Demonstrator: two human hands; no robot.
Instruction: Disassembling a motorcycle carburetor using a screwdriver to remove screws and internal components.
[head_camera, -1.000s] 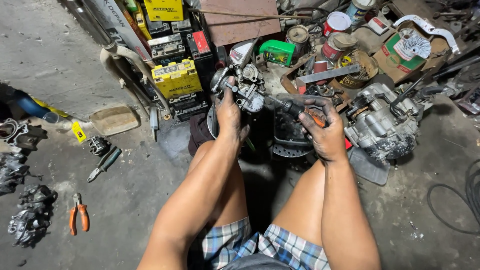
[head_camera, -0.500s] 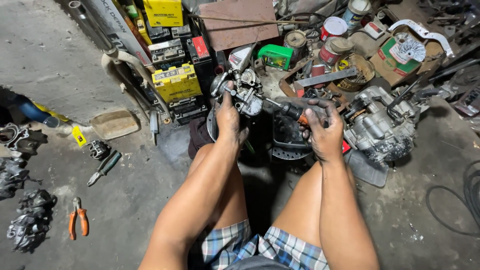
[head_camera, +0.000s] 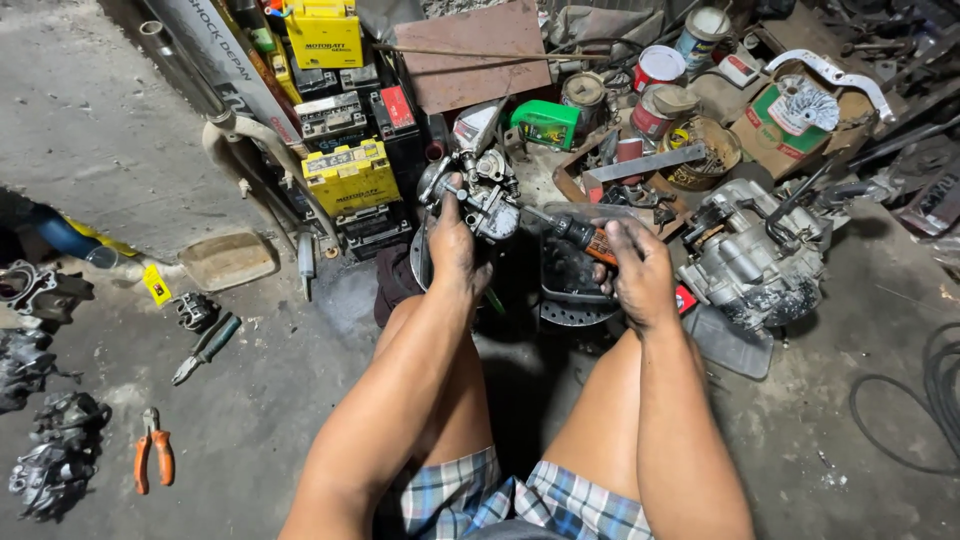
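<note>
Grey cast-metal carburettor is held up above the person's knees, gripped from below by the left hand, whose fingers wrap closed around its lower body. Right hand, just to the right of the carburettor, has its fingers curled shut around the orange-and-black handle of a screwdriver; the shaft runs leftward and its tip meets the carburettor's side. Both hands are soiled with dark grease.

Below the carburettor, between the legs, sits a dark tray on the concrete floor. Right of the carburettor lies a grey engine block. Behind and left of the carburettor stands a stack of batteries, the nearest one yellow. A green container rests just behind the carburettor, with red-and-white cans further back. Well left of the carburettor, orange-handled pliers lie on the floor.
</note>
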